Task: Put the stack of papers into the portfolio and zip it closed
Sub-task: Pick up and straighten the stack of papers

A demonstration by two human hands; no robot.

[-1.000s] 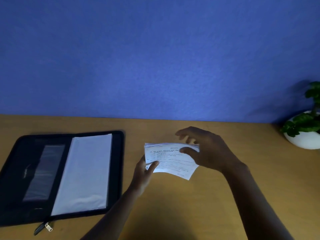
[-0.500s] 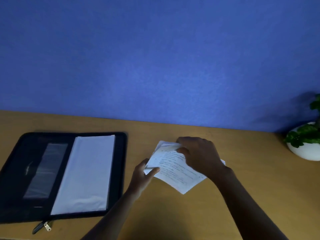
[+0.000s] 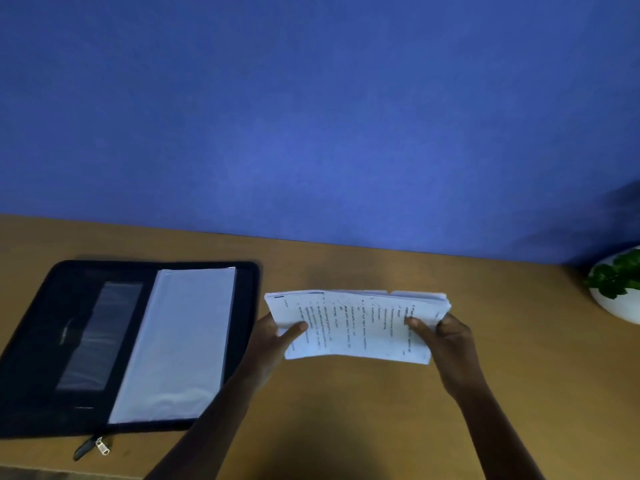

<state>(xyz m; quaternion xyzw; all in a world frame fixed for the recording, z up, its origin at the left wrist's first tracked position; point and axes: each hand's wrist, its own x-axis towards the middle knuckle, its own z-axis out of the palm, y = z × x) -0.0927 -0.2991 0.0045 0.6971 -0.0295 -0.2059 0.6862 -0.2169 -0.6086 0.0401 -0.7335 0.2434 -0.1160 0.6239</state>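
Papers (image 3: 356,323) gripped at both ends — left hand (image 3: 273,344), right hand (image 3: 446,341) — portfolio (image 3: 41,341) open on worktop (image 3: 381,427).

Blue wall (image 3: 311,116) behind wooden bench (image 3: 381,410). Dim light. Green plant in white pot (image 3: 613,306) at far right edge.

1. Stack of papers (image 3: 356,323): white printed sheets, lower centre of frame, slightly bowed, pinched at both short ends.
2. Portfolio (image 3: 45,341): black, lying open flat at lower left, zipper pull (image 3: 100,446) at its near edge.
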